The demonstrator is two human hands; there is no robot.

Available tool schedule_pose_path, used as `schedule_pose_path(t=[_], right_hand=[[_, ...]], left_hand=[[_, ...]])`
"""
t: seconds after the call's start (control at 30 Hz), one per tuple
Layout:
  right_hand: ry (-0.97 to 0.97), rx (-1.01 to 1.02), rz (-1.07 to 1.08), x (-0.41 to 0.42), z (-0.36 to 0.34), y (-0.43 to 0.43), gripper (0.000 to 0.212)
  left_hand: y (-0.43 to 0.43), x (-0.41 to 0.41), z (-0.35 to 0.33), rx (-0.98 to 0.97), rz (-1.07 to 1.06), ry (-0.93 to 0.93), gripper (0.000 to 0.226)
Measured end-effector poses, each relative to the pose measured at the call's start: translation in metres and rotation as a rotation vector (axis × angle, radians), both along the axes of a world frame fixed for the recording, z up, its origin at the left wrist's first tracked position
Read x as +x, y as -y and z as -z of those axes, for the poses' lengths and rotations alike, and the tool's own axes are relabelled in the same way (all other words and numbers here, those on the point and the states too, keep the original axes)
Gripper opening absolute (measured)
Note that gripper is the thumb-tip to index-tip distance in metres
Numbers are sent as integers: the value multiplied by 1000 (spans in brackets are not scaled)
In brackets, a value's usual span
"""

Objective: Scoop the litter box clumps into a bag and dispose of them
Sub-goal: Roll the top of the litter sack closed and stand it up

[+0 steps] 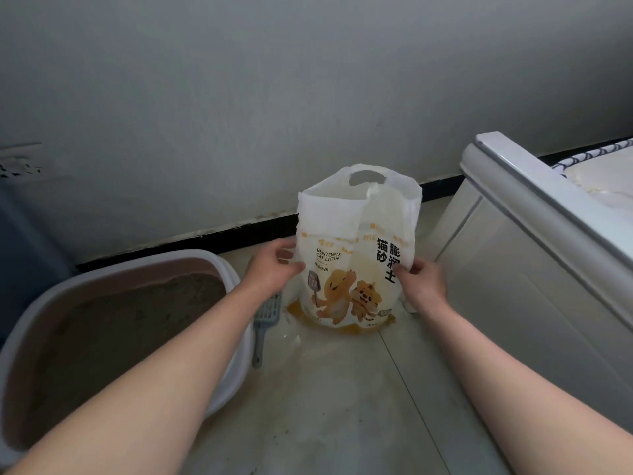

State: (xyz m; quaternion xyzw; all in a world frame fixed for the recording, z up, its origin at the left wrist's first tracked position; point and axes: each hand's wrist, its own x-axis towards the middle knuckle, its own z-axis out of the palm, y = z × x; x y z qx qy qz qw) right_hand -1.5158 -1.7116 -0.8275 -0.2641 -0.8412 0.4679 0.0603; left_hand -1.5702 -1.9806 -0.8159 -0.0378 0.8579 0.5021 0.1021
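— Pale tiles [342, 389] under a grey wall [239, 97] with a black skirting [205, 236]. What sits on them, and how many of each?

— One box [205, 259] on the left, holding grey litter [120, 320]. One scoop [267, 317]. One bag [342, 231]. Two hands. One white unit [513, 269] stands to the right.

— Where is the bag?

— Upright on the tiles near the skirting, between the box and the unit. Its top gapes open, with the handle cut-out at the back.

— And the scoop?

— Flat on the floor between box and bag, just beside the box's rim, handle towards the camera. Neither hand touches it, and the left forearm crosses over part of it.

— The hands?

— The left hand [274, 265] grips the bag's left edge, thumb on the printed front and fingers curled behind. The right hand [424, 279] pinches the right edge lower down, fingers closed on the plastic.

— Any clumps?

— I cannot tell, as the litter is too dim.
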Motion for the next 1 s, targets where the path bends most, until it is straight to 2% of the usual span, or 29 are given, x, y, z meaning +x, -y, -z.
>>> schedule_pose_path(t=[0.07,0.13,0.2,0.3,0.43,0.53,0.6,0.67,0.83,1.0], right_hand=[[12,-4,-37,-1,4,1,7],[12,-10,-60,-2,13,-1,6],[2,13,-65,-2,24,-3,9],[-33,16,-16,-1,42,-5,24],[-58,27,-65,2,58,-1,11],[-32,152,-106,3,59,-8,16],[-20,220,-104,1,56,-14,21],[-31,252,-94,-3,53,-16,25],[-103,210,-45,-11,46,-7,31],[-175,176,-14,-8,37,-8,32]], left_hand=[[-6,-4,8,-51,58,55,72],[-12,-10,17,-87,137,97,82],[-18,-17,26,-91,165,79,71],[-28,-27,31,-54,58,14,37],[-30,-27,42,-143,-29,-15,21],[-28,-27,44,-211,-70,-33,10],[-31,-33,40,-165,-121,-38,21],[-36,-38,36,-117,-185,-35,23],[-48,-49,42,64,-283,-30,24],[-66,-68,32,243,-271,-62,30]])
